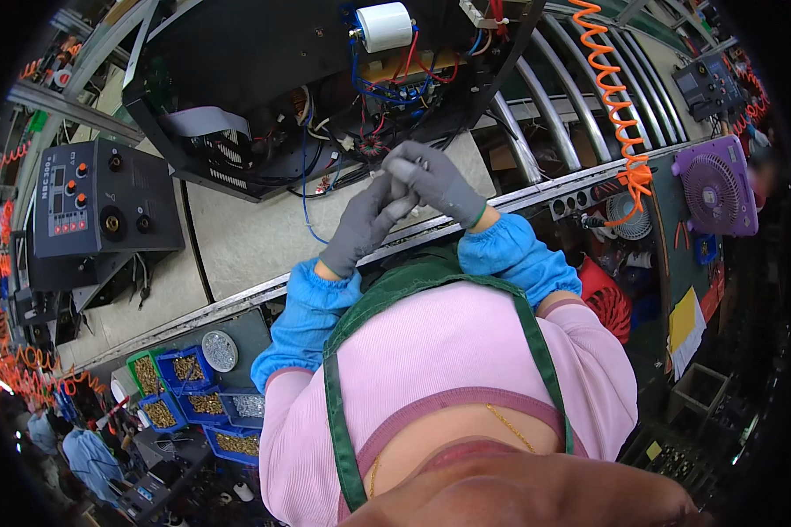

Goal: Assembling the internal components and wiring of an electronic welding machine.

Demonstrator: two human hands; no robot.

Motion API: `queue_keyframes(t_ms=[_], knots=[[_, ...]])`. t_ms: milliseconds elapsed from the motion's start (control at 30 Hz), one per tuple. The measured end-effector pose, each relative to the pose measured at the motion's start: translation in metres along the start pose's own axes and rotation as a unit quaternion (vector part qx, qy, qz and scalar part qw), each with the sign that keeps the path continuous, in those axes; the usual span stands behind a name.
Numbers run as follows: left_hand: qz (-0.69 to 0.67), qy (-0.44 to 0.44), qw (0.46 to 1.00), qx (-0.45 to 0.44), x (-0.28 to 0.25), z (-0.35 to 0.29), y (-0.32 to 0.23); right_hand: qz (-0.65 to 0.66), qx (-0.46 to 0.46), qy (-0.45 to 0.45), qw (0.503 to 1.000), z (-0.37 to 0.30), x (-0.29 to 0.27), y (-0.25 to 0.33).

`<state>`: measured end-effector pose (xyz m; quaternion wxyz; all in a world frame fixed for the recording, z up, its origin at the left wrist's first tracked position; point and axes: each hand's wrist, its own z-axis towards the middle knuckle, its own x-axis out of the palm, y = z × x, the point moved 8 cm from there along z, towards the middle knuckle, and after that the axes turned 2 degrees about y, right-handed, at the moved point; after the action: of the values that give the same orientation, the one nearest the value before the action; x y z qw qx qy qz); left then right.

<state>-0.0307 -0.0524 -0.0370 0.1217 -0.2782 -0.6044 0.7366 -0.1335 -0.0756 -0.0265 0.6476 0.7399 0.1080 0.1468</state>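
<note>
Both my hands wear grey gloves and meet in front of the open black machine casing (264, 53). The fingers of my left hand (360, 227) are drawn together against those of my right hand (439, 184), which are bent in a pinch. Whatever lies between the fingertips is too small or too hidden to name. Just beyond them, inside the casing, are loose wires, a circuit board (404, 92) with blue and red leads, and a white cylinder (385, 26). A grey ribbon cable (206, 121) curves out at the casing's left. One thin blue wire (307, 198) hangs down beside my left hand.
A black control unit with orange knobs (105, 202) stands on the bench at left. Blue and green bins (206, 404) of small metal parts sit lower left. Metal rollers (571, 97), an orange coiled hose (620, 105) and a purple fan (716, 186) are at right.
</note>
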Motion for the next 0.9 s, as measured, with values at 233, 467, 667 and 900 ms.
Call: queue_keyframes(t_ms=[233, 467, 667, 900], knots=[[-0.112, -0.156, 0.970, -0.151, 0.010, -0.052, 0.058, 0.014, -0.171, -0.170, 0.970, 0.033, -0.079, 0.060], [-0.138, -0.264, 0.937, -0.181, 0.036, -0.080, 0.053, -0.103, -0.068, -0.170, 0.978, 0.098, -0.106, 0.084], [-0.124, -0.347, 0.909, -0.196, 0.042, -0.113, 0.049, -0.012, -0.110, -0.171, 0.979, 0.103, -0.108, 0.082], [-0.122, -0.434, 0.872, -0.193, 0.051, -0.150, 0.033, -0.185, -0.228, -0.213, 0.932, 0.123, -0.131, 0.068]])
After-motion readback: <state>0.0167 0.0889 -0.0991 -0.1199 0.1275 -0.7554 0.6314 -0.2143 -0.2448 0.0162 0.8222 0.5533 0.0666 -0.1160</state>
